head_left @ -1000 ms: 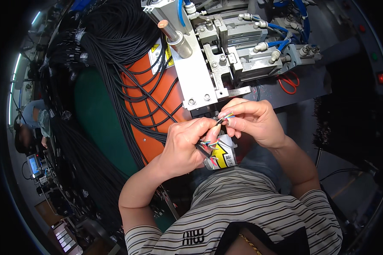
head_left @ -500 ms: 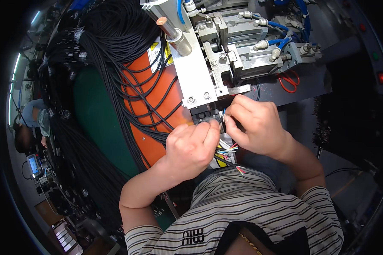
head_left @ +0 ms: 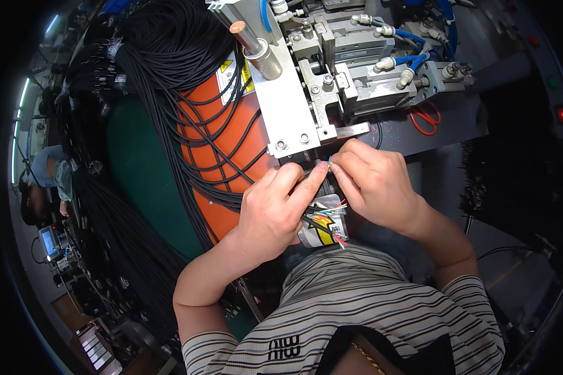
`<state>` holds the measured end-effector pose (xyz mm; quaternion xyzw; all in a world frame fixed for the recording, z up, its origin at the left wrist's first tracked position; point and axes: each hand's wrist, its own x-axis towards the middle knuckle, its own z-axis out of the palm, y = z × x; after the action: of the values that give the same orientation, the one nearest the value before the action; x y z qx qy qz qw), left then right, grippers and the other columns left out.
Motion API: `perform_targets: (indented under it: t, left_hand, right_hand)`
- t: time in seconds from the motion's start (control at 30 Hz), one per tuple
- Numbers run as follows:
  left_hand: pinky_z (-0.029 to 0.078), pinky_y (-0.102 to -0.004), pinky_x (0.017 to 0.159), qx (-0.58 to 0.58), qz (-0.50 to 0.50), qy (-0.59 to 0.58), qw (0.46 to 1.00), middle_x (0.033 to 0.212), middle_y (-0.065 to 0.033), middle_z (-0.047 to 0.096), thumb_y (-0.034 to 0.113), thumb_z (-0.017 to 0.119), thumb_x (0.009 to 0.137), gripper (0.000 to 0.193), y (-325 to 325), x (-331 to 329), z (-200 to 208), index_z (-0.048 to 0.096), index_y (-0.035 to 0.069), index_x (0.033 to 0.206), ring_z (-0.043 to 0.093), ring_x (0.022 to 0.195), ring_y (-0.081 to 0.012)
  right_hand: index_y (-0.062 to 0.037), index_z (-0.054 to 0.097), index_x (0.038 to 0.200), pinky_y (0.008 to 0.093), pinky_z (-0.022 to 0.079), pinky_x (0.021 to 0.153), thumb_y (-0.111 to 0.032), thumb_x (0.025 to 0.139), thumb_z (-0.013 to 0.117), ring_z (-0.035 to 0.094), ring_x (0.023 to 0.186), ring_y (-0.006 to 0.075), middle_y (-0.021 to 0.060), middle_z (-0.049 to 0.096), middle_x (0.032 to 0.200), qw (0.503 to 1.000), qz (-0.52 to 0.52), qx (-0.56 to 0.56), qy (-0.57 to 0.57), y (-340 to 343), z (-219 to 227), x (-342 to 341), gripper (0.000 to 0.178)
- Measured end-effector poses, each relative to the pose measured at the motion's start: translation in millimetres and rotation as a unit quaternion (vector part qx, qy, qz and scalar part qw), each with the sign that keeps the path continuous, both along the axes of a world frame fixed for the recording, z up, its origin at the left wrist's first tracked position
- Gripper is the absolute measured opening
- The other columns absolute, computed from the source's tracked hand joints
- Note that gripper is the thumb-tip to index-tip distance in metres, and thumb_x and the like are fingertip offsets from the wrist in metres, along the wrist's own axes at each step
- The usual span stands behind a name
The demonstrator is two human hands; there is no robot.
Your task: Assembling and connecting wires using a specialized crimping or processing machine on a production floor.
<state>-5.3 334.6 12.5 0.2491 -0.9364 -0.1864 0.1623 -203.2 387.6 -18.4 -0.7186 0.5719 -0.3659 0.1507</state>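
Two pinches nearly meet mid-view: the right hand [head_left: 374, 182] closes its fingertips on thin coloured wires [head_left: 329, 163], while the left hand [head_left: 270, 211], at their 8 o'clock, curls over black cable ends [head_left: 319, 227] that splay toward 4 o'clock, apparently tucked aside to free its index finger. I judge both work close for steadiness, just below the metal fixture [head_left: 286, 103] at 12 o'clock; long cables [head_left: 201, 134] cross the orange counter [head_left: 222, 220] from 10 o'clock, seemingly leaving slack.
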Motion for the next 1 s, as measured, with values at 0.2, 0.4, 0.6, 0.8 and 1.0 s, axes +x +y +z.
perform_targets:
  t: [0.2,0.4,0.6,0.8,1.0]
  left_hand:
    - [0.048,-0.0336,0.059,-0.05,-0.04,-0.029,0.998,0.086,-0.0086,0.052,0.004,0.067,0.067,0.053,0,-2,7,0.064,-0.003,0.119,0.056,0.072,-0.0227]
    - [0.05,-0.0311,0.06,-0.092,-0.062,-0.081,0.99,0.088,-0.0081,0.053,0.005,0.063,0.077,0.038,-2,-10,16,0.063,-0.008,0.113,0.054,0.075,-0.0195]
    - [0.051,-0.0313,0.062,-0.094,-0.053,-0.085,0.99,0.089,-0.0082,0.053,0.005,0.063,0.077,0.036,-4,-13,17,0.063,-0.007,0.111,0.055,0.076,-0.0202]
    - [0.05,-0.0376,0.069,-0.006,-0.013,-0.024,1.0,0.096,-0.011,0.058,0.0,0.065,0.063,0.049,-8,1,10,0.066,0.001,0.111,0.059,0.085,-0.0275]
    - [0.047,-0.0401,0.065,-0.049,0.03,0.028,0.998,0.089,-0.0129,0.057,-0.006,0.063,0.058,0.052,5,30,-3,0.068,0.001,0.109,0.059,0.078,-0.0321]
  right_hand:
    - [-0.0021,0.065,0.083,0.0359,0.048,0.05,-0.006,0.081,0.069,0.062,0.058,0.0278,0.0088,0.062,0.08,0.994,0.003,0.011,0.105,3,14,5,0.006]
    - [-0.0029,0.065,0.082,0.0352,0.049,0.05,-0.007,0.081,0.069,0.064,0.06,0.0277,0.0099,0.064,0.084,0.997,0.027,0.033,0.071,-2,6,-3,0.006]
    - [-0.0027,0.065,0.08,0.0362,0.051,0.052,-0.008,0.08,0.07,0.065,0.061,0.0293,0.0112,0.066,0.083,0.999,-0.012,-0.035,-0.017,-4,-3,1,0.007]
    - [-0.0023,0.065,0.079,0.038,0.05,0.053,-0.007,0.078,0.067,0.065,0.06,0.0301,0.0139,0.065,0.069,0.992,0.013,0.06,-0.112,-12,-7,-10,0.005]
    - [-0.0022,0.067,0.083,0.0381,0.051,0.055,-0.014,0.084,0.07,0.064,0.058,0.0307,0.0142,0.065,0.067,0.987,-0.025,0.09,-0.133,-3,-4,-7,0.013]
